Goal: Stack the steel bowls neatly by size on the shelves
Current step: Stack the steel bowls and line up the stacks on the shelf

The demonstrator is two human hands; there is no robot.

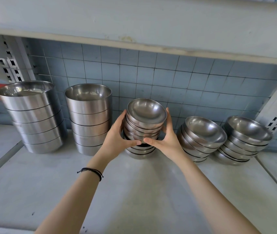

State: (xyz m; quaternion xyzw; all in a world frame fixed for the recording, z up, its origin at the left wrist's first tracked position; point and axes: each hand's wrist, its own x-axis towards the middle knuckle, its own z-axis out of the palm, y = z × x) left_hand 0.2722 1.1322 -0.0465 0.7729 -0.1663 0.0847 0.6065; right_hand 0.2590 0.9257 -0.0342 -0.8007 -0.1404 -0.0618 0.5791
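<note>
Both — left hand point(117, 137), right hand point(166, 139) — clasp middle stack point(143, 128), gaps beside.

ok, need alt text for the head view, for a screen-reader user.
The left hand and right hand grip a stack of small steel bowls from either side, above a few matching bowls on a grey shelf. Taller stacks of straight-sided bowls stand to its left, leaning stacks of rounded bowls to its right, before a blue tiled wall.

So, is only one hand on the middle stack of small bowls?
No, the left hand and right hand both grip the middle stack, one on each side.
</note>
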